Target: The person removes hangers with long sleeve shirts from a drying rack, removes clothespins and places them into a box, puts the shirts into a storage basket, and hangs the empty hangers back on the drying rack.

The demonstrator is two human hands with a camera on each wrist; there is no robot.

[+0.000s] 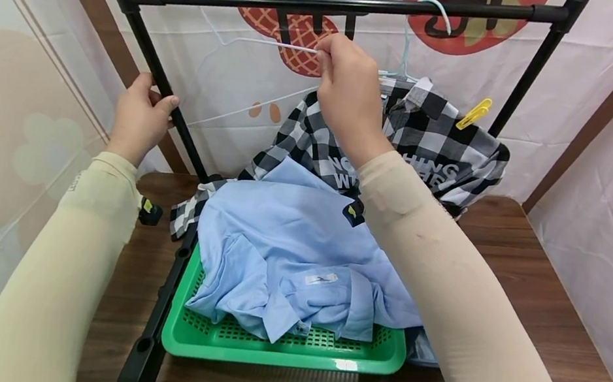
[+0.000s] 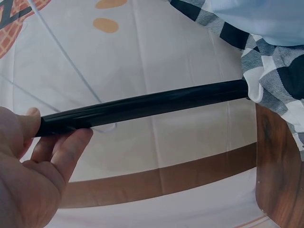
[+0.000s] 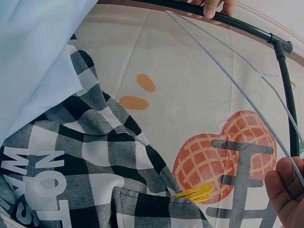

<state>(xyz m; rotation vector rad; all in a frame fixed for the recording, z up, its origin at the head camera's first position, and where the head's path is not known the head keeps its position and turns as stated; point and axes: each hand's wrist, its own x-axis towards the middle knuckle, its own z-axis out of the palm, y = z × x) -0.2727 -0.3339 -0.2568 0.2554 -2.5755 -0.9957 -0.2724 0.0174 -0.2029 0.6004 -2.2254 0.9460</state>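
My right hand [image 1: 351,92] pinches one end of a thin white wire hanger [image 1: 269,43], whose hook is up at the left behind the rack's top bar. The hanger's other end reaches the left upright, behind it. There my left hand [image 1: 142,117] grips the black upright [image 2: 142,105], thumb on one side and fingers on the other. Below, a light blue shirt [image 1: 300,236] lies heaped over a green basket [image 1: 281,360]. A black-and-white checked shirt [image 1: 428,130] hangs on a pale green hanger [image 1: 406,47] at the right, a yellow clip [image 1: 474,114] on its shoulder.
The black rack's top bar [image 1: 340,4] crosses above the shirts. Its left foot [image 1: 144,358] runs along the wooden table [image 1: 547,332] beside the basket. A printed cloth [image 1: 580,113] stands behind. Something dark blue lies partly hidden at the basket's right.
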